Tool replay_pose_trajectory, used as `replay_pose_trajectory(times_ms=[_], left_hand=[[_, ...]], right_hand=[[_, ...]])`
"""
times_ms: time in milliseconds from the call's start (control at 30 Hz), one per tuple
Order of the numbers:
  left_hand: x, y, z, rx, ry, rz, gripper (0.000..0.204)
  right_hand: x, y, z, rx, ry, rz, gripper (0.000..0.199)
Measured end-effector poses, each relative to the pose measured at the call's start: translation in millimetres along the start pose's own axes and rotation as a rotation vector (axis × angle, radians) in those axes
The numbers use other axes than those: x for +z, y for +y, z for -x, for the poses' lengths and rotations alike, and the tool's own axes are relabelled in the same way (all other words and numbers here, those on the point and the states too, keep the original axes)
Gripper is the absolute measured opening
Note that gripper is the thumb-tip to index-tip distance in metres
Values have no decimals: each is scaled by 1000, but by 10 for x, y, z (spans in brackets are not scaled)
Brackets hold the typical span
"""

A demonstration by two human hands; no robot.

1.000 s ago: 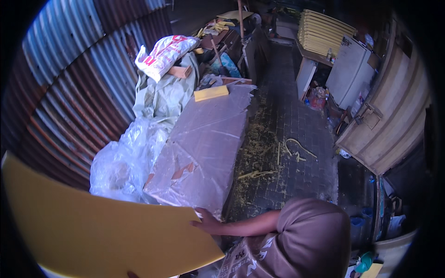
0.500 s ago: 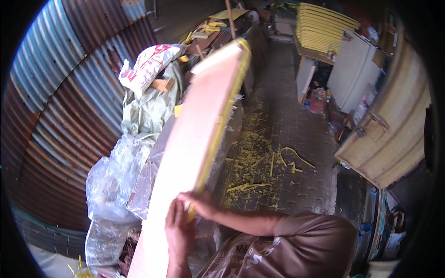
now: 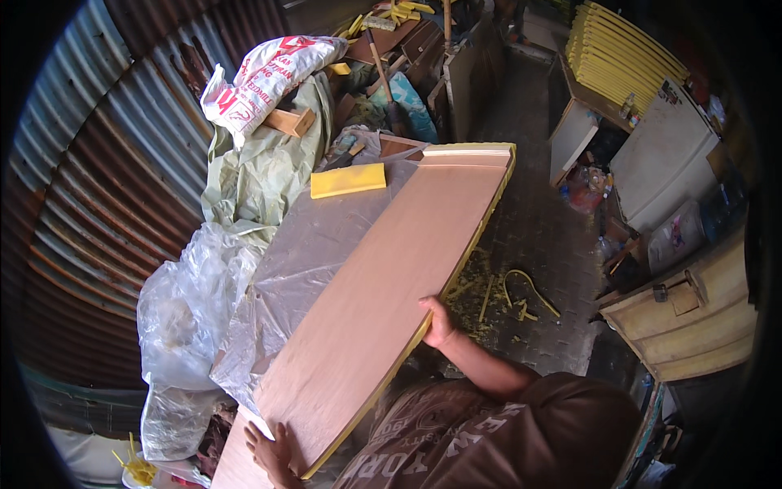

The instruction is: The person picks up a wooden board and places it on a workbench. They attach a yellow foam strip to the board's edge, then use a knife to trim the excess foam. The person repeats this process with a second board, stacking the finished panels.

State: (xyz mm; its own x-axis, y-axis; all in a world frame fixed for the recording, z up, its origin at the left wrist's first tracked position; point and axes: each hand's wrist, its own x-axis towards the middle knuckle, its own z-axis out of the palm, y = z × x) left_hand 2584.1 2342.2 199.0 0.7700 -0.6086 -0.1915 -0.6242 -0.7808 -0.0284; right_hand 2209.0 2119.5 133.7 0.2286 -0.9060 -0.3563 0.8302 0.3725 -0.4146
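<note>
The long flat board (image 3: 391, 285), smooth tan-faced with a yellow foam edge, lies slanted across the plastic-wrapped desk (image 3: 301, 261) at frame centre. The right hand (image 3: 440, 322) has its fingers clamped on the board's right edge, and the left hand (image 3: 273, 452) grips its lower end, beside crinkled clear plastic bags (image 3: 183, 326).

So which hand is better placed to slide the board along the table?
Probably the right hand: it grips the board mid-length on its yellow edge. The left hand only props the near corner, low beside the plastic-covered table.
</note>
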Motion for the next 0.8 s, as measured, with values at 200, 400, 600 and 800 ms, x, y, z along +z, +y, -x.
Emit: replay_pose_trajectory(times_ms=[200,400,600,800], left_hand=[[389,387,-676,-221,-486,1292,61],[574,1051,-716,-180,-389,1409,52],[874,1647,-796,-281,-373,1593,42],[1012,1965,-528,-260,-108,1425,35]], right_hand=[[-272,-403,-931,38,16,-24,42],[-472,-769,-1590,64,-27,12,55],[-907,-1208,-2314,244,-83,60,55],[-1353,-1471,-2473,666,-224,192,46]])
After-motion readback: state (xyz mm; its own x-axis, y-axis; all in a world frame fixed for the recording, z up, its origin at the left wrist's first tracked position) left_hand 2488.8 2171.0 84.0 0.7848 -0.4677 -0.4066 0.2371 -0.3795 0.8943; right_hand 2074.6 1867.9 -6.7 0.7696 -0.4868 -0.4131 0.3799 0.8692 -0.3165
